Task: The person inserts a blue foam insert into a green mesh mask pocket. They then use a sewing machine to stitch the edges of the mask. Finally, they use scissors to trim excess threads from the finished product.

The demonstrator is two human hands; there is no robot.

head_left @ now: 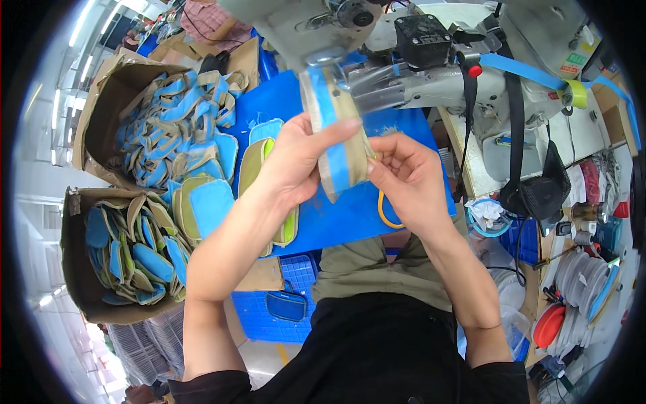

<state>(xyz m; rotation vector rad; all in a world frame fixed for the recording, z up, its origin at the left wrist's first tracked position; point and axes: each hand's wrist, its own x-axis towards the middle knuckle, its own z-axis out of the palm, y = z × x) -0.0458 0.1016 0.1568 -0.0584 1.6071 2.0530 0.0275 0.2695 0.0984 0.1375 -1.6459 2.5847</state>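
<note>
My left hand grips a long khaki fabric piece with a blue band, thumb across its front. My right hand pinches the right edge of the same piece. The piece's upper end is just under the grey sewing machine head. Below my right hand, an orange loop, perhaps a scissor handle, lies on the blue work surface. Beside my left hand are stacked olive and blue padded pieces, partly hidden by my forearm.
Cardboard boxes of khaki-blue pieces and straps stand at left. The machine's arm, black straps and blue tape occupy the upper right, with spools lower right. Another person in a checked shirt is at top left.
</note>
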